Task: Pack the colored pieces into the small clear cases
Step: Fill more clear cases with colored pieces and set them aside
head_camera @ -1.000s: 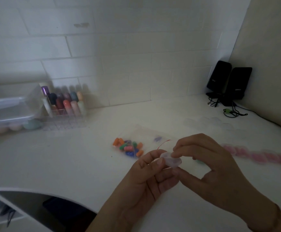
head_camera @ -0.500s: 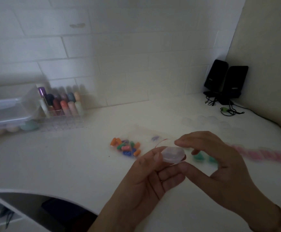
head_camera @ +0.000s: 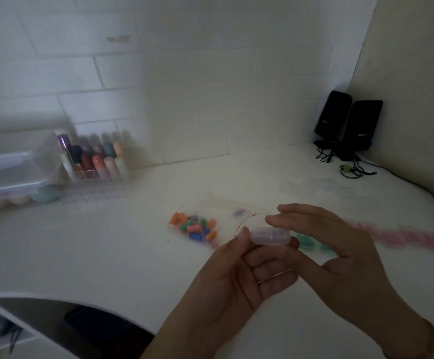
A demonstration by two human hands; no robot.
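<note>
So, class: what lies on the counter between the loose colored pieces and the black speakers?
In the head view, a cluster of empty clear cases lies between the colored pieces and speakers.

Home desk or vanity corner, dim light. White-painted brick wall behind, plain beige wall on the right. White desktop with a curved cutout at the near edge. Clear acrylic organizer holding upright cosmetic tubes, lidded clear plastic bin beside it. Pair of black desktop speakers in the corner, tangled cables trailing along the desk. Domestic clutter, not a lab or shop.
</note>
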